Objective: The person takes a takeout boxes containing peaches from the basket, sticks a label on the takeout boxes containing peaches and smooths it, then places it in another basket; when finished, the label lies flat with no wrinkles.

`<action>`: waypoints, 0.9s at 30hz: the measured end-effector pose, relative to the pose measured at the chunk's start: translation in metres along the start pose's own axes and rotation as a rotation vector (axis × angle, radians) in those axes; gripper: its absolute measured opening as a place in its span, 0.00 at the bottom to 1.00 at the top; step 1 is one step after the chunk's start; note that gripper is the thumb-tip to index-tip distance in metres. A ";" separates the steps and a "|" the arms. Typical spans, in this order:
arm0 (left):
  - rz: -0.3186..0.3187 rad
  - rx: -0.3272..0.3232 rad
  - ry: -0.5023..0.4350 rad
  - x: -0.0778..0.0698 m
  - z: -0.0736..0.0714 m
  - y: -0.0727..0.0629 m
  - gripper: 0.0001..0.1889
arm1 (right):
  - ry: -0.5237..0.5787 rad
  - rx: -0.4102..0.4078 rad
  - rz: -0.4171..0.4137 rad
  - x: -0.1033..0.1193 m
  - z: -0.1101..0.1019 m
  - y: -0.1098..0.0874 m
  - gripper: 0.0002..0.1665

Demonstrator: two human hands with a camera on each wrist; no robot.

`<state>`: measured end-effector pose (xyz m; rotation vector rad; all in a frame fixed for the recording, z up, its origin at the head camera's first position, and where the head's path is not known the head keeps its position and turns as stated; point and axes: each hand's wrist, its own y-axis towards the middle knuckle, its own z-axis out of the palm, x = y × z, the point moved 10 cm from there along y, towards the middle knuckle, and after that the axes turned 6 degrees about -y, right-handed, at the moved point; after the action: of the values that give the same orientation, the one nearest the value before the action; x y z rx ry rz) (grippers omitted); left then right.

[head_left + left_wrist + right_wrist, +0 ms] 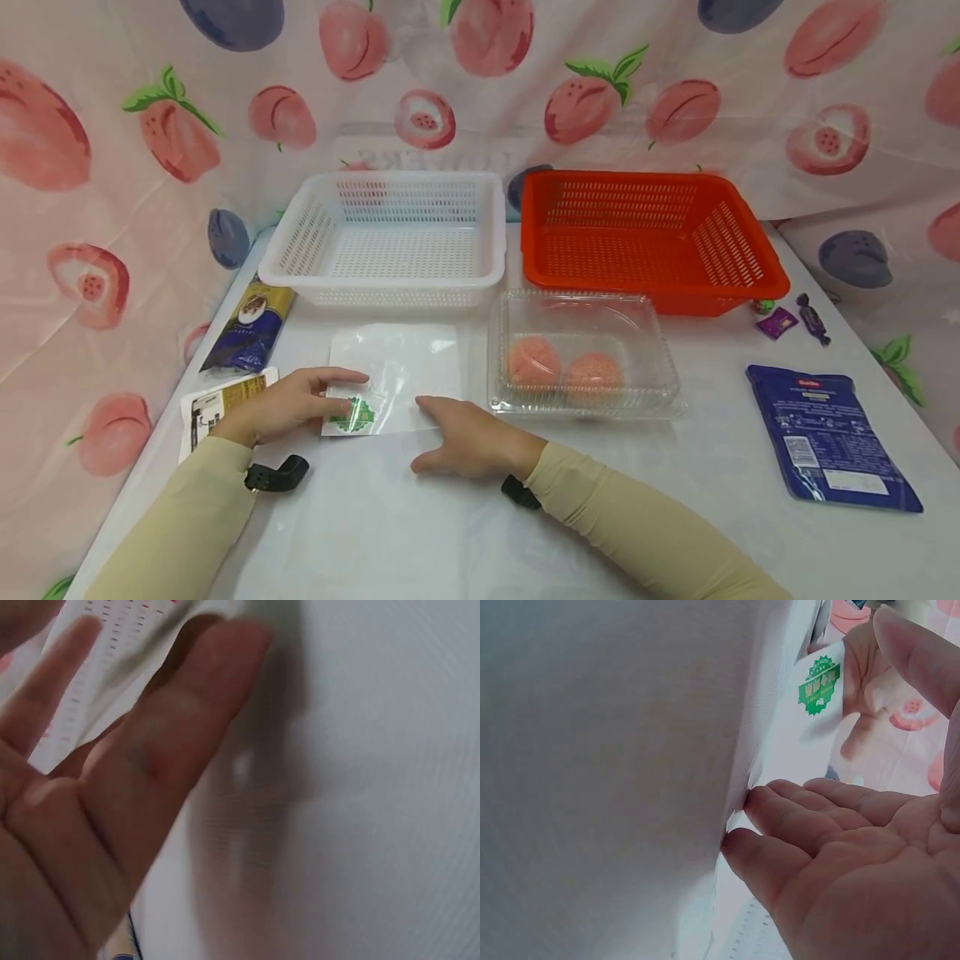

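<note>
A clear and white plastic bag point(405, 358) lies flat on the table, with a green printed badge point(819, 685) near its lower left corner. My left hand point(288, 404) reaches over the bag's left edge. Its thumb and fingers are spread apart, and the thumb overlaps the badge. At the lower right edge of the bag, my right hand point(472, 437) has its fingers extended and its thumb held away from them. In the right wrist view the fingertips point(739, 844) are right at the white surface. The left wrist view shows the left hand point(112, 795) with nothing gripped.
Behind the bag stand a white basket point(405, 292) and a red basket point(675, 296). A clear clamshell box point(637, 350) with two pink round items is to the right. Packets point(255, 325) lie left; a blue pouch point(832, 442) and small candies point(777, 323) lie far right.
</note>
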<state>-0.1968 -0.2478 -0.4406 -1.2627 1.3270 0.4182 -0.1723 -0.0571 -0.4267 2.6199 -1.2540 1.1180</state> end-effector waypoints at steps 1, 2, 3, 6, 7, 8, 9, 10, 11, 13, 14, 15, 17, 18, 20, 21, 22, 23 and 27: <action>-0.002 0.017 -0.007 0.000 0.003 -0.001 0.31 | 0.001 0.000 0.003 0.000 0.000 0.000 0.50; -0.002 0.022 -0.002 -0.001 0.005 -0.002 0.32 | 0.000 -0.001 0.005 0.000 0.000 0.000 0.50; 0.012 0.024 0.016 -0.003 0.007 -0.003 0.32 | 0.001 -0.001 0.007 0.000 0.000 0.000 0.50; 0.049 -0.030 0.096 -0.009 0.007 -0.006 0.33 | 0.001 -0.004 0.009 0.001 0.000 0.000 0.50; 0.065 -0.057 0.134 -0.011 0.006 -0.006 0.33 | 0.001 -0.006 0.005 0.002 0.000 0.000 0.50; 0.080 -0.082 0.162 -0.013 0.005 -0.007 0.33 | 0.004 -0.011 -0.001 0.003 -0.001 0.000 0.49; 0.091 -0.104 0.182 -0.015 0.004 -0.008 0.32 | 0.007 -0.018 -0.009 0.004 -0.002 0.000 0.49; 0.091 -0.124 0.187 -0.016 0.002 -0.009 0.32 | 0.010 -0.027 -0.019 0.006 -0.003 -0.001 0.48; 0.092 -0.139 0.194 -0.018 0.002 -0.010 0.32 | 0.015 -0.039 -0.032 0.008 -0.005 -0.001 0.48; 0.095 -0.160 0.208 -0.021 0.000 -0.012 0.32 | 0.029 -0.067 -0.063 0.013 -0.010 -0.001 0.46; 0.093 -0.167 0.212 -0.023 0.000 -0.013 0.32 | 0.037 -0.084 -0.078 0.016 -0.013 -0.002 0.45; 0.089 -0.171 0.215 -0.025 -0.001 -0.014 0.33 | 0.044 -0.102 -0.095 0.019 -0.016 -0.002 0.44; 0.095 -0.173 0.220 -0.031 0.000 -0.017 0.33 | 0.058 -0.140 -0.129 0.024 -0.022 -0.003 0.42; 0.101 -0.174 0.221 -0.034 0.001 -0.019 0.33 | 0.065 -0.159 -0.147 0.027 -0.025 -0.003 0.41; 0.120 -0.173 0.214 -0.042 0.004 -0.021 0.33 | 0.072 -0.204 -0.187 0.033 -0.032 -0.005 0.40; 0.135 -0.173 0.209 -0.046 0.005 -0.023 0.32 | 0.073 -0.225 -0.208 0.035 -0.035 -0.005 0.39; 0.150 -0.175 0.208 -0.051 0.007 -0.024 0.32 | 0.072 -0.245 -0.229 0.038 -0.038 -0.006 0.38; 0.164 -0.175 0.203 -0.055 0.008 -0.026 0.32 | 0.071 -0.263 -0.252 0.041 -0.041 -0.006 0.37; 0.218 -0.167 0.177 -0.071 0.016 -0.031 0.30 | 0.070 -0.313 -0.305 0.050 -0.050 -0.008 0.35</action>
<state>-0.1839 -0.2159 -0.3690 -1.3209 1.6151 0.5914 -0.1752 -0.0695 -0.3565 2.4079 -0.8904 0.8739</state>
